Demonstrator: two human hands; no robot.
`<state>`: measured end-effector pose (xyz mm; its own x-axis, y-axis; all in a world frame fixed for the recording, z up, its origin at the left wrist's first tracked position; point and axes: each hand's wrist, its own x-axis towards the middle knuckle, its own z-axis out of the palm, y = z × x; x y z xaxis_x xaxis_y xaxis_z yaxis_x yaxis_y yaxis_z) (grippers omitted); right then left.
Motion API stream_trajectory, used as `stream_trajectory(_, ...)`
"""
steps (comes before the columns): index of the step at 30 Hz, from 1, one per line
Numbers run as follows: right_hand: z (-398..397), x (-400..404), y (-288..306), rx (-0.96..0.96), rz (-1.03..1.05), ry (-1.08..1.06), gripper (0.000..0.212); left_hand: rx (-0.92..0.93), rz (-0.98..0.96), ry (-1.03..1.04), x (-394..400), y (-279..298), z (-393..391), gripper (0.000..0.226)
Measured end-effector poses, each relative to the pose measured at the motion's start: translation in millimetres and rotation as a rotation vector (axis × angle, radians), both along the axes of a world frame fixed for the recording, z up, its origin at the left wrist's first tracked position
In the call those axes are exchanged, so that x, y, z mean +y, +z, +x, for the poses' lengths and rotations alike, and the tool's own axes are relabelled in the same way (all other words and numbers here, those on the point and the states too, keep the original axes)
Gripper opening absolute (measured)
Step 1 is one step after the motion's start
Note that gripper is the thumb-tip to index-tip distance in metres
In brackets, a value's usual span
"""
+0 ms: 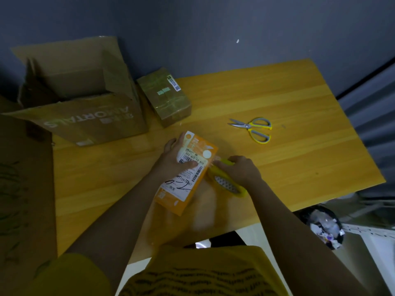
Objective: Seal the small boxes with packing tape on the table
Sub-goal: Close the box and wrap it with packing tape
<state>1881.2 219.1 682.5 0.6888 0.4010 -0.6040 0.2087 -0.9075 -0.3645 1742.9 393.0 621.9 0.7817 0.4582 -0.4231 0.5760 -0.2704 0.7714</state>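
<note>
while the orange box (188, 173) lies near the table's (299, 99) front edge, its long axis running from that edge away toward the far left corner, it is pinned flat by the left hand (171, 159), fingers spread over the label. the yellow tape dispenser (227, 181) is gripped by the right hand (239, 169) and set touching the box's right long side; the next pull is judged to run along or across that side.

Dim rm, grey wall (213, 28), wood table (299, 116), bin (327, 227)
</note>
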Motion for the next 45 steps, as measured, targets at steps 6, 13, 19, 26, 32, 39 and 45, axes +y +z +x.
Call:
stream_trajectory(6,3.3,8.7,-4.8,-0.066,-0.086,0.097,0.072,0.030,0.168,-0.107,-6.9,7.6,-5.9,0.084)
stream_trajectory(13,2.7,4.9,-16.4,-0.064,-0.052,0.111,0.070,0.341,0.718,-0.212,-55.7,25.5,4.4,0.065)
stream_trajectory(19,26.8,-24.2,-19.1,0.233,0.160,0.202,0.072,0.514,0.552,-0.162,-84.6,25.7,16.1,0.122)
stream_trajectory(26,46.9,-68.1,-26.0,0.584,0.372,0.221,0.016,0.700,0.752,0.134,-106.7,24.4,9.3,0.128)
stream_trajectory(32,65.9,-50.8,6.0,0.344,0.496,0.319,0.038,0.564,0.493,0.152,-91.5,34.0,-0.9,0.121)
stream_trajectory(39,61.1,-2.4,51.6,0.254,0.624,0.466,0.023,0.231,-0.071,0.279,-50.3,45.3,-9.1,0.086)
stream_trajectory(45,28.4,45.5,55.6,0.162,0.605,0.365,0.045,0.449,0.684,0.246,-84.4,48.4,8.1,0.077)
